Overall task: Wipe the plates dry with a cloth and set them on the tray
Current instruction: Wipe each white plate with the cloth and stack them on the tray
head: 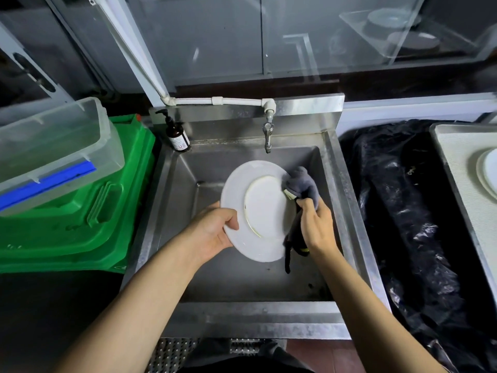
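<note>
Fingers of the left hand [215,230] are curling round the near-left rim of a round white plate [258,208], thumb lying on top of the rim, holding it tilted over the steel sink basin [188,170]. Over on the other side, the right hand [316,227] is gripping a bunched dark grey cloth [302,185] and pressing it against the plate's far-right rim, a loose tail of the cloth hanging down past the wrist. Above the plate, a metal tap [268,135] is pointing down from a white pipe [217,100], and a brown pump bottle [176,134] is standing at the sink's back-left corner. Left of the sink, a clear plastic box [53,135] is sitting on a green crate [88,224]. Out to the right, past a black plastic bag [403,211], a pale tray [454,162] is carrying another white plate [488,176] at the frame's edge.
</note>
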{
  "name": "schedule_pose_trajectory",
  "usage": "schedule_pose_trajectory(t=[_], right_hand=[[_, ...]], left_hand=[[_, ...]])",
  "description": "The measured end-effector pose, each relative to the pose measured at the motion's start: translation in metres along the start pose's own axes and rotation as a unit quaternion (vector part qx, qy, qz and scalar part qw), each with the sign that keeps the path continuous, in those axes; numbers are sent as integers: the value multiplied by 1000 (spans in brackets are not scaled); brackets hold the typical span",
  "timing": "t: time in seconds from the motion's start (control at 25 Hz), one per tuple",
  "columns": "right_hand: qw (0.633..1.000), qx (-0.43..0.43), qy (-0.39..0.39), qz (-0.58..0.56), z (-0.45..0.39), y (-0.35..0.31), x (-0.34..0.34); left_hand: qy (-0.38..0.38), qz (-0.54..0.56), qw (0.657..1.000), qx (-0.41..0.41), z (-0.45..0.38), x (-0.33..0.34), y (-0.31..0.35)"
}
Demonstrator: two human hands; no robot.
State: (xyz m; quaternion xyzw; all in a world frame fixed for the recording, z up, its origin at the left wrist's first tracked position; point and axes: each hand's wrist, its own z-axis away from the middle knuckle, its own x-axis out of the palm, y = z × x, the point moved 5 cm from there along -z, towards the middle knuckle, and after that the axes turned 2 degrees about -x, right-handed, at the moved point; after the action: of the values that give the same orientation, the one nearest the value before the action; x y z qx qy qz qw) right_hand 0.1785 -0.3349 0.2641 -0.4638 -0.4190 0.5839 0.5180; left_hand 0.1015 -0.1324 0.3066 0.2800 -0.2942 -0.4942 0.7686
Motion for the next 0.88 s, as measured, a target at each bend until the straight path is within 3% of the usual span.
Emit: schedule_pose_trajectory(t=[0.2, 0.4, 0.48, 0.6, 0.68, 0.8, 0.88], right_hand=[[993, -103, -51, 7, -2, -18, 23], [937, -298, -172, 62, 12, -40, 59], [950, -268, -145, 66, 1, -38, 54], [984, -147, -85, 48, -4, -33, 49], [972, -204, -106, 57, 12, -38, 63], [914, -358, -172, 87, 27, -42, 76], [912, -366, -163, 89, 20, -39, 67]], left_hand=[[7, -43, 999, 16, 6, 2, 6], [53, -44, 996, 58, 11, 7, 8], [55, -57, 995, 54, 14, 6, 8], [57, -88, 993, 48, 17, 7, 5], [60, -89, 993, 57, 17, 9, 6], [75, -64, 993, 62, 16, 7, 10], [67, -57, 995, 54, 18, 6, 10]])
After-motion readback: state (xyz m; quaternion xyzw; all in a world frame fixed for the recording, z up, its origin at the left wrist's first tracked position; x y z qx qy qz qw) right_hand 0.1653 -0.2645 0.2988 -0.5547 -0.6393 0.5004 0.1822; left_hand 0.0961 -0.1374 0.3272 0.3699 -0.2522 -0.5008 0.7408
